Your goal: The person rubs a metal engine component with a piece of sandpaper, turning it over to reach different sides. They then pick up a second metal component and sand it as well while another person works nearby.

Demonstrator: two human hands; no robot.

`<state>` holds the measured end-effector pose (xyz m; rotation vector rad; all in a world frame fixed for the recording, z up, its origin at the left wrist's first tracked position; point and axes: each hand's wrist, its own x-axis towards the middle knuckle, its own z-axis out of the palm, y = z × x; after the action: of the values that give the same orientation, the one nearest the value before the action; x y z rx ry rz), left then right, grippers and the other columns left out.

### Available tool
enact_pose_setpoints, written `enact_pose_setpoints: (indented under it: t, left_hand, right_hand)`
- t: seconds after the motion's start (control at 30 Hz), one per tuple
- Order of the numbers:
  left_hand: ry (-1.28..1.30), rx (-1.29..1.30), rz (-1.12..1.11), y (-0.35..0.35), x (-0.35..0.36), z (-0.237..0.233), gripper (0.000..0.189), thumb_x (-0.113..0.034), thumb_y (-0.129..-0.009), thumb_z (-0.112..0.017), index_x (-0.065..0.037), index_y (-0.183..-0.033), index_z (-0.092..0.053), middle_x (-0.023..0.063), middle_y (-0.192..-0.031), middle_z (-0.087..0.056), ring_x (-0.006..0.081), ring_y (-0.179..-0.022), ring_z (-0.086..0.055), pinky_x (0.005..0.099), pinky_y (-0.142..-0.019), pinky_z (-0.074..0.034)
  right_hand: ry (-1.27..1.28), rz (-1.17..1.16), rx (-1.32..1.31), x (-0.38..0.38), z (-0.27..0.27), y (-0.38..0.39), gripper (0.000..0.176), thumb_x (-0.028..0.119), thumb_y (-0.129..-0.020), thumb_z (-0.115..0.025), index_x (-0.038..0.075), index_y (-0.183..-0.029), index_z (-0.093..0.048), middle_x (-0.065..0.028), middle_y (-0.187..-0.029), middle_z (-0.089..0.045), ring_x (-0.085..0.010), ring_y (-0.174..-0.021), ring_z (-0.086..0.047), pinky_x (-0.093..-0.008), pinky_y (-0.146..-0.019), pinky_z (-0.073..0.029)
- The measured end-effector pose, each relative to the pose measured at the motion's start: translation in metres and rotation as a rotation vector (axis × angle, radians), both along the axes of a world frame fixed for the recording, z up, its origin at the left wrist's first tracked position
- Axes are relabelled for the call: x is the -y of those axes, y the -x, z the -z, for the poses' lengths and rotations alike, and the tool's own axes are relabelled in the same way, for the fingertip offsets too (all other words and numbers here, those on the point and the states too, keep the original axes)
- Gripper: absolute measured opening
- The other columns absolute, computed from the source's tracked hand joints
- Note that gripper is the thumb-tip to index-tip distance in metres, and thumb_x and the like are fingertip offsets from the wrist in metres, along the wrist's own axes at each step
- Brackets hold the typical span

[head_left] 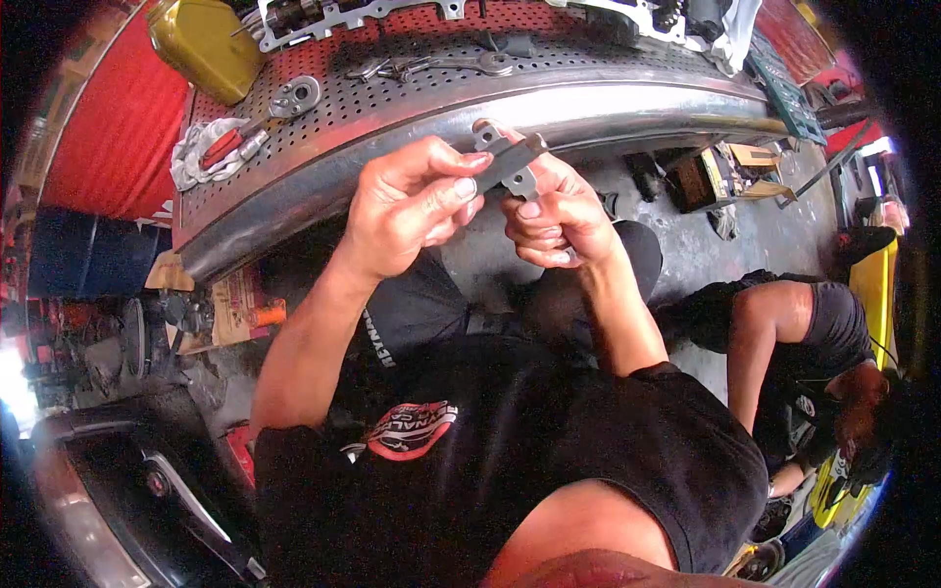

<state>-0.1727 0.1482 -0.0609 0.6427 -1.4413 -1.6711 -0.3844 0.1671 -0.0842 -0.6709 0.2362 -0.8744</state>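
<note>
Raised in front of my chest, near the bench edge, both hands work on a small part. My right hand (566,214) grips a grey metal bearing cap (520,183) with bolt holes in its ends, fingers curled around and behind it. Between the thumb and fingers of my left hand (404,208) is a dark grey flat strip (505,166), perhaps abrasive paper. The strip lies across the middle of the cap, and its brownish far end sticks out past it. My left fingertips are close to the cap's near side.
Beyond my hands is a perforated metal bench (333,127) with a rounded edge. On it lie a ratchet (295,97), several wrenches (441,67), a rag (196,154), an olive container (206,49) and an engine head (358,15). A crouching person (784,343) is at right.
</note>
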Motion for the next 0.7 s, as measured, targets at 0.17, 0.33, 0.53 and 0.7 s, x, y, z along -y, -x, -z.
enact_pose_setpoints:
  t: [0.17,0.33,0.53,0.7]
  left_hand:
    - [1.287,0.572,-0.405,0.001,0.017,0.012,0.017,-0.001,-0.089,-0.059,-0.002,-0.104,-0.066,0.0123,-0.077,-0.060,0.0087,-0.064,-0.054,0.0246,-0.055,-0.045]
    - [0.431,0.209,-0.180,0.010,0.007,0.017,0.015,-0.007,-0.093,-0.058,-0.003,-0.105,-0.066,0.0052,-0.076,-0.059,0.0053,-0.061,-0.049,0.0244,-0.048,-0.041]
    - [0.051,0.005,-0.027,-0.001,-0.004,0.004,0.011,-0.005,-0.093,-0.057,-0.003,-0.101,-0.065,0.0062,-0.073,-0.061,0.0051,-0.059,-0.051,0.0208,-0.052,-0.040]
    - [1.329,0.540,-0.513,0.011,0.012,0.032,0.015,-0.009,-0.082,-0.065,-0.006,-0.097,-0.066,0.0091,-0.072,-0.056,0.0166,-0.062,-0.059,0.0302,-0.052,-0.049]
  right_hand:
    - [-0.096,0.076,-0.058,0.000,0.003,-0.008,0.071,0.001,-0.087,-0.050,0.023,-0.150,-0.027,0.0050,-0.061,-0.034,-0.0022,-0.042,-0.026,-0.0166,-0.033,-0.023]
    - [-0.074,0.086,-0.097,-0.004,0.001,-0.003,0.071,0.000,-0.086,-0.052,0.023,-0.149,-0.029,0.0060,-0.057,-0.030,-0.0024,-0.041,-0.024,-0.0173,-0.033,-0.023]
    - [-0.017,0.042,-0.138,-0.008,-0.010,0.000,0.071,0.000,-0.087,-0.052,0.023,-0.150,-0.028,0.0062,-0.056,-0.029,-0.0030,-0.041,-0.024,-0.0179,-0.034,-0.024]
    - [-0.182,0.132,-0.075,-0.015,0.000,-0.011,0.057,0.003,-0.088,-0.052,0.023,-0.139,-0.037,0.0060,-0.060,-0.029,-0.0029,-0.043,-0.025,-0.0173,-0.033,-0.023]
